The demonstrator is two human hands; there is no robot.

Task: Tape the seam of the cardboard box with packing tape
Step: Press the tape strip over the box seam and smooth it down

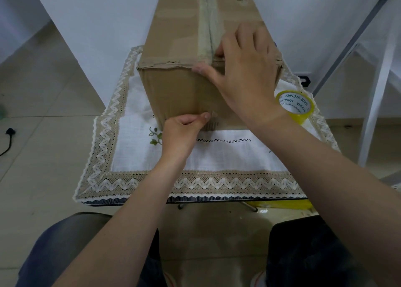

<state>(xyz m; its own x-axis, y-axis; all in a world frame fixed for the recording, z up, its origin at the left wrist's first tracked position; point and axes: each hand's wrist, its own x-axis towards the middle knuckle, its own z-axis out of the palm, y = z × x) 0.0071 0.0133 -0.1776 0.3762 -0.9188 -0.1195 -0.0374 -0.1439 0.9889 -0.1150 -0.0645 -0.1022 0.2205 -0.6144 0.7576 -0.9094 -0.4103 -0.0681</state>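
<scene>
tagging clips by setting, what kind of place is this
Probably a home room, not a warehouse: the cardboard box sits on a small table with a lace-trimmed tablecloth, on a tiled floor, by a white wall.

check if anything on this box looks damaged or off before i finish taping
The cardboard box has a ragged, torn near top edge left of the taped seam, exposing corrugation. Pale patches on its top look like old tape scars. Nothing else stands out.
</scene>
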